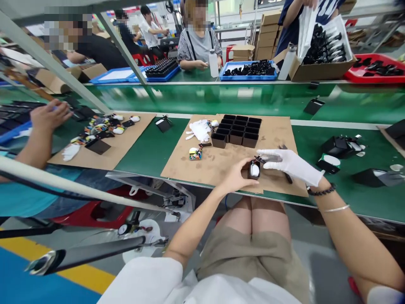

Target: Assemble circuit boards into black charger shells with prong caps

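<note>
Scanning now: nothing you can read for sure. Big white characters on dark shirt ahead of you, cut off up top, too unclear to spell.

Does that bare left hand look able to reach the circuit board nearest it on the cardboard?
Probably yes: only cardboard shows between the left hand and the circuit board, though that hand holds a black box and would likely need to release it first.

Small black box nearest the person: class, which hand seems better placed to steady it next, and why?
Probably the left. The bare left hand already curves its fingers and thumb around the small black box, while the gloved right hand only reaches its upper right edge.
</note>
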`<action>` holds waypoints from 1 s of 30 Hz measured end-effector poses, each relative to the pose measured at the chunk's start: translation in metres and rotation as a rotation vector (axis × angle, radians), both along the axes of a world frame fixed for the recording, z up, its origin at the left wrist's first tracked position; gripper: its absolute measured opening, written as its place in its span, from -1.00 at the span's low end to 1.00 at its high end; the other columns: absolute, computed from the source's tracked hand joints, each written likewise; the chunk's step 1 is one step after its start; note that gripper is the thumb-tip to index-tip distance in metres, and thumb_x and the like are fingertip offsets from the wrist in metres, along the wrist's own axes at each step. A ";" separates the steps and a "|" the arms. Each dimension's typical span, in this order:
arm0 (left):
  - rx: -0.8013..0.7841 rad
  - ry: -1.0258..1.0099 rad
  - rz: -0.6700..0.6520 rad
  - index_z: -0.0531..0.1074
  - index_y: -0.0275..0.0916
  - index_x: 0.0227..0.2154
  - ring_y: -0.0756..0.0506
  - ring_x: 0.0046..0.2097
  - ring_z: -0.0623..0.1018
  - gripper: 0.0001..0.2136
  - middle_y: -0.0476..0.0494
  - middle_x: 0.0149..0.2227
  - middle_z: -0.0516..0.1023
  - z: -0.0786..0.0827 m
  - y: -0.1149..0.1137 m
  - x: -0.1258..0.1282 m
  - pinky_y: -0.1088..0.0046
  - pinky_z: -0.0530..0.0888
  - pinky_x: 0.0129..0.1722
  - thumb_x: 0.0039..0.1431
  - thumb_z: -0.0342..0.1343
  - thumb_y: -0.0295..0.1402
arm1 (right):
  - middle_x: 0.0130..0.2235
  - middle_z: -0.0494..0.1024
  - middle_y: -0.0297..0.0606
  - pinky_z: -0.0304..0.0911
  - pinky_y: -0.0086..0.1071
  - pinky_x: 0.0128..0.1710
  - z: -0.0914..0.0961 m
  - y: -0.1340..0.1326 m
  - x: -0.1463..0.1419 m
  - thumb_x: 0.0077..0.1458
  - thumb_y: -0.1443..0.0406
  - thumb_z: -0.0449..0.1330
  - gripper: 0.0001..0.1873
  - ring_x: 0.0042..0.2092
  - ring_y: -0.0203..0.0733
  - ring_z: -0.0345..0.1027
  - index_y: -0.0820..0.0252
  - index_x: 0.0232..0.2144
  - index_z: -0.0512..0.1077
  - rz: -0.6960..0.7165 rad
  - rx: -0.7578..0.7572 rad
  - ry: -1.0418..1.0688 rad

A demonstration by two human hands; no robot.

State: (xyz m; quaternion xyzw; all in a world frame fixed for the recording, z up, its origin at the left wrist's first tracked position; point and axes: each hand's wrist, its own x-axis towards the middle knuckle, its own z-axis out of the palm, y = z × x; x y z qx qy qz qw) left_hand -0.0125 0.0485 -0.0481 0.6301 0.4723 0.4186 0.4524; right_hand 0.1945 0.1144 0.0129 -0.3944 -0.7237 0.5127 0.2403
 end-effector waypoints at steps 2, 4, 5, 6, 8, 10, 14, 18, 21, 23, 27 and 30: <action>0.038 0.051 0.076 0.40 -0.22 0.09 -0.30 0.05 0.55 -0.28 -0.28 0.05 0.56 0.002 -0.004 0.010 0.12 0.48 0.10 -0.20 0.51 -0.29 | -0.08 0.69 -0.18 0.52 -0.09 0.01 0.004 -0.020 -0.001 0.00 0.06 0.37 -0.48 -0.08 0.07 0.61 0.16 -0.01 0.59 -0.153 0.158 -0.045; 0.093 0.126 0.187 0.40 -0.21 0.00 -0.29 0.01 0.54 -0.38 -0.25 -0.03 0.55 0.003 -0.013 0.023 0.13 0.49 0.03 -0.17 0.48 -0.28 | -0.11 0.70 -0.21 0.54 -0.17 -0.05 0.003 -0.043 -0.006 0.08 0.12 0.32 -0.63 -0.14 0.01 0.62 0.13 -0.08 0.62 -0.297 0.360 -0.137; 0.113 0.161 0.252 0.39 -0.20 -0.05 -0.28 -0.01 0.54 -0.44 -0.23 -0.06 0.54 0.003 -0.017 0.030 0.14 0.49 0.00 -0.14 0.46 -0.29 | -0.13 0.70 -0.23 0.54 -0.20 -0.08 0.000 -0.055 -0.010 0.12 0.15 0.30 -0.68 -0.17 -0.02 0.63 0.11 -0.11 0.63 -0.357 0.471 -0.192; 0.127 0.194 0.318 0.37 -0.20 -0.11 -0.28 -0.03 0.53 -0.51 -0.22 -0.10 0.52 0.002 -0.022 0.037 0.15 0.49 -0.04 -0.11 0.43 -0.29 | -0.14 0.71 -0.24 0.54 -0.23 -0.10 -0.003 -0.065 -0.015 0.15 0.16 0.28 -0.72 -0.18 -0.04 0.63 0.09 -0.12 0.64 -0.408 0.581 -0.250; 0.155 0.243 0.439 0.32 -0.19 -0.21 -0.26 -0.09 0.52 -0.62 -0.19 -0.17 0.48 -0.002 -0.029 0.050 0.18 0.48 -0.11 -0.04 0.36 -0.30 | -0.14 0.71 -0.23 0.53 -0.25 -0.14 -0.011 -0.083 -0.025 0.22 0.18 0.24 -0.76 -0.16 -0.04 0.63 0.10 -0.15 0.65 -0.487 0.789 -0.354; 0.191 0.276 0.514 0.28 -0.18 -0.24 -0.23 -0.14 0.50 -0.73 -0.17 -0.22 0.46 -0.007 -0.032 0.059 0.20 0.47 -0.14 0.06 0.26 -0.34 | -0.12 0.70 -0.18 0.52 -0.23 -0.19 -0.018 -0.094 -0.033 0.26 0.21 0.19 -0.76 -0.16 -0.01 0.63 0.14 -0.19 0.65 -0.538 0.953 -0.459; 0.231 0.336 0.556 0.27 -0.17 -0.24 -0.21 -0.17 0.49 -0.84 -0.18 -0.24 0.45 -0.013 -0.033 0.064 0.23 0.46 -0.16 0.14 0.12 -0.43 | -0.13 0.70 -0.14 0.50 -0.23 -0.31 -0.018 -0.100 -0.038 0.27 0.28 0.15 -0.75 -0.23 0.01 0.64 0.18 -0.24 0.64 -0.484 1.040 -0.645; 0.261 0.366 0.500 0.28 -0.18 -0.18 -0.22 -0.16 0.49 -0.76 -0.18 -0.21 0.46 -0.012 -0.033 0.058 0.23 0.47 -0.16 0.11 0.18 -0.39 | -0.05 0.67 -0.11 0.53 -0.25 -0.26 -0.021 -0.094 -0.029 0.26 0.26 0.17 -0.77 -0.13 0.01 0.63 0.16 -0.14 0.61 -0.380 0.963 -0.594; 0.268 0.393 0.391 0.30 -0.19 -0.11 -0.24 -0.10 0.51 -0.64 -0.19 -0.15 0.48 -0.011 -0.035 0.045 0.20 0.47 -0.11 0.08 0.28 -0.30 | -0.02 0.67 -0.13 0.56 -0.25 -0.17 -0.030 -0.087 -0.020 0.25 0.26 0.21 -0.75 -0.09 -0.04 0.63 0.18 -0.06 0.56 -0.328 0.917 -0.367; 0.283 0.417 0.322 0.32 -0.19 -0.05 -0.25 -0.03 0.50 -0.60 -0.21 -0.09 0.49 -0.010 -0.038 0.032 0.17 0.46 -0.03 0.09 0.30 -0.26 | -0.08 0.69 -0.16 0.57 -0.29 -0.17 -0.032 -0.085 -0.016 0.23 0.28 0.23 -0.78 -0.13 -0.08 0.64 0.17 -0.09 0.56 -0.331 0.934 -0.263; 0.340 0.463 0.359 0.31 -0.17 0.09 -0.26 0.10 0.46 -0.56 -0.26 0.04 0.48 -0.012 -0.042 0.007 0.12 0.40 0.13 0.19 0.26 -0.25 | -0.02 0.66 -0.17 0.55 -0.32 -0.18 -0.029 -0.091 -0.015 0.19 0.31 0.29 -0.75 -0.13 -0.07 0.64 0.09 -0.06 0.55 -0.399 1.021 -0.332; 0.330 0.474 0.444 0.34 -0.17 0.09 -0.23 0.09 0.47 -0.63 -0.25 0.04 0.49 -0.014 -0.042 -0.002 0.15 0.42 0.11 0.23 0.18 -0.36 | -0.06 0.68 -0.15 0.55 -0.34 -0.22 -0.030 -0.094 -0.017 0.22 0.31 0.25 -0.81 -0.16 -0.09 0.65 0.13 -0.10 0.56 -0.394 1.023 -0.323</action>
